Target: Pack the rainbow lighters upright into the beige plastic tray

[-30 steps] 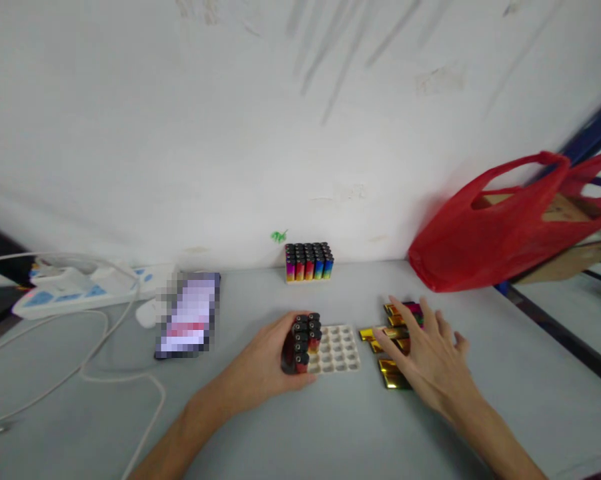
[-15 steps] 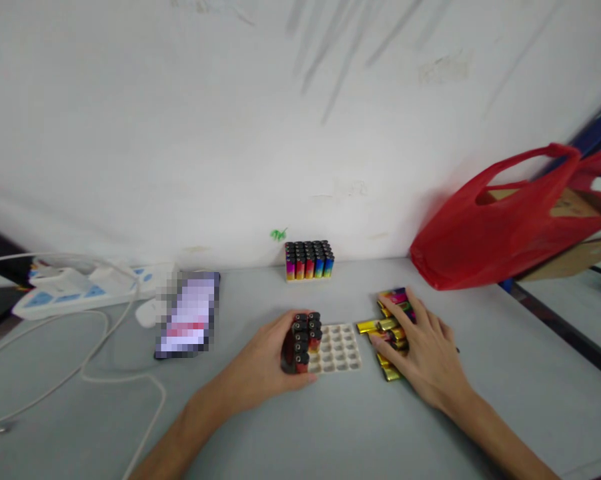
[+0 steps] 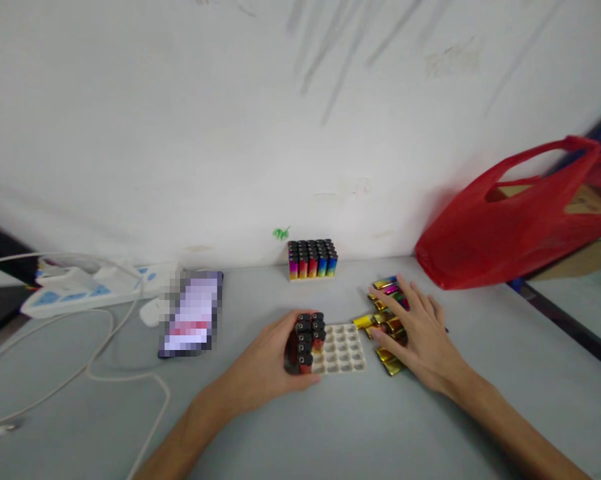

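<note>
My left hand (image 3: 267, 363) wraps round the left end of a pale tray (image 3: 347, 348) with a grid of round pockets. Black-topped, shiny coloured cylinders that look like lighters (image 3: 304, 339) stand upright in its left columns, next to my palm; the pockets further right show bare. Beside the tray's right side, my right hand (image 3: 417, 333) is spread, palm down, over a pile of loose gold and multicoloured lighters (image 3: 391, 363) lying on their sides. Its fingers partly cover the pile, and whether the fingertips touch any piece is unclear.
A full block of upright lighters (image 3: 313, 260) stands by the wall. To the left lie a phone (image 3: 193, 313), a power strip (image 3: 85, 290) and a loose white cable (image 3: 125, 378). At the back right, a red plastic bag (image 3: 490, 233) holds cardboard.
My right hand has shifted slightly left and away over the pile, and the loose lighters lie a little differently under it. My left hand keeps its place on the tray.
</note>
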`<control>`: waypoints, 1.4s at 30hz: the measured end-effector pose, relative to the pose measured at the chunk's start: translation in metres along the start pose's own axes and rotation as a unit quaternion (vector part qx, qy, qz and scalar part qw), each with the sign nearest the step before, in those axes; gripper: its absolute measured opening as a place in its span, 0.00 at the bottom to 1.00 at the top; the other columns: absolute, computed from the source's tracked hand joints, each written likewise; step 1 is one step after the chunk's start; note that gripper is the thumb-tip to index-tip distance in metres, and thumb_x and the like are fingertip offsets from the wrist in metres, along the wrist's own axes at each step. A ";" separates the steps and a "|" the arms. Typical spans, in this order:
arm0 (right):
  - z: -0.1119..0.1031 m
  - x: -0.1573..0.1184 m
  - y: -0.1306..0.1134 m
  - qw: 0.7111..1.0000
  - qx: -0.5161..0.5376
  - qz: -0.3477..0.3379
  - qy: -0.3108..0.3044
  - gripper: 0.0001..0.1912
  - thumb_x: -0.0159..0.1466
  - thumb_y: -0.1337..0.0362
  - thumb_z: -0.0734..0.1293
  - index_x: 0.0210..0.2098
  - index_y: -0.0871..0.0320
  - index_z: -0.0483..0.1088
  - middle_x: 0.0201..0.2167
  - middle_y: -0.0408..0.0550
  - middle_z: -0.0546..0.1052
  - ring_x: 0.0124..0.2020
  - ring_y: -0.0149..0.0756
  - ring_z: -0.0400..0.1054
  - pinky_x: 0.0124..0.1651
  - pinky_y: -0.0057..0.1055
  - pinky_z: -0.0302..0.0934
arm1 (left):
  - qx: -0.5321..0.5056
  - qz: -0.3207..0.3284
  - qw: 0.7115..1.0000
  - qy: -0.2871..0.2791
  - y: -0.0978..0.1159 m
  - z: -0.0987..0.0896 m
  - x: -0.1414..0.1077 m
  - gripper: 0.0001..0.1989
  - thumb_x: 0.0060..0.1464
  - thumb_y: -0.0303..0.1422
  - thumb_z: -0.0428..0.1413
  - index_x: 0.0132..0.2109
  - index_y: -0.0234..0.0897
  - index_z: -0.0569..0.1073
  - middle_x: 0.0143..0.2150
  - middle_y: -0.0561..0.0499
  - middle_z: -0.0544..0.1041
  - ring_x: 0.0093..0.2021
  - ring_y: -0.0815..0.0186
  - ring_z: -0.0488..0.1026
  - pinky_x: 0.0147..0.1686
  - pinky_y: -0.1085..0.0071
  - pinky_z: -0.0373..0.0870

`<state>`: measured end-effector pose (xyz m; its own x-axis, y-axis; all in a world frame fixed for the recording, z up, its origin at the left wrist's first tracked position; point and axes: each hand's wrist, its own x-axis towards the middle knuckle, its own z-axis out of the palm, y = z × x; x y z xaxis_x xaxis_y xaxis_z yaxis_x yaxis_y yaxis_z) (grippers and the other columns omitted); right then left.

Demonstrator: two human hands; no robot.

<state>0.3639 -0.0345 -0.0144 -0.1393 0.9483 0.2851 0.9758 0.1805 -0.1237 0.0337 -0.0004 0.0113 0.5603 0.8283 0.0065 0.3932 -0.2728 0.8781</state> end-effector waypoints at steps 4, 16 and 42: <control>-0.012 0.005 -0.012 0.998 0.031 -0.062 0.001 0.24 0.76 0.49 0.68 0.68 0.45 0.76 0.84 0.58 0.51 0.81 0.72 0.46 0.72 0.70 0.55 | -0.001 0.000 1.000 -0.005 -0.001 0.000 0.000 0.39 0.50 0.29 0.75 0.67 0.44 0.72 0.60 0.46 0.83 0.58 0.48 0.83 0.58 0.56 0.80; -0.005 0.049 -0.035 0.991 -0.024 -0.119 -0.049 0.06 0.73 0.64 0.74 0.48 0.57 0.76 0.67 0.68 0.70 0.67 0.67 0.63 0.62 0.62 0.62 | -0.016 -0.005 1.000 -0.009 -0.001 0.000 0.000 0.39 0.51 0.28 0.75 0.67 0.44 0.71 0.60 0.48 0.82 0.56 0.50 0.83 0.57 0.59 0.80; -0.008 0.060 -0.073 0.443 0.870 0.185 -0.112 0.20 0.63 0.64 0.82 0.53 0.58 0.80 0.35 0.44 0.81 0.28 0.26 0.71 0.31 0.21 0.68 | -0.025 -0.002 1.000 -0.008 -0.002 0.001 0.001 0.40 0.50 0.28 0.76 0.67 0.44 0.72 0.60 0.48 0.83 0.56 0.50 0.84 0.59 0.57 0.80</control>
<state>0.2857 0.0069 0.0198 -0.2284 0.9638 -0.1377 -0.6410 -0.2553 -0.7238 0.0339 0.0003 0.0090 0.5707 0.8211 -0.0046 0.3595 -0.2448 0.9005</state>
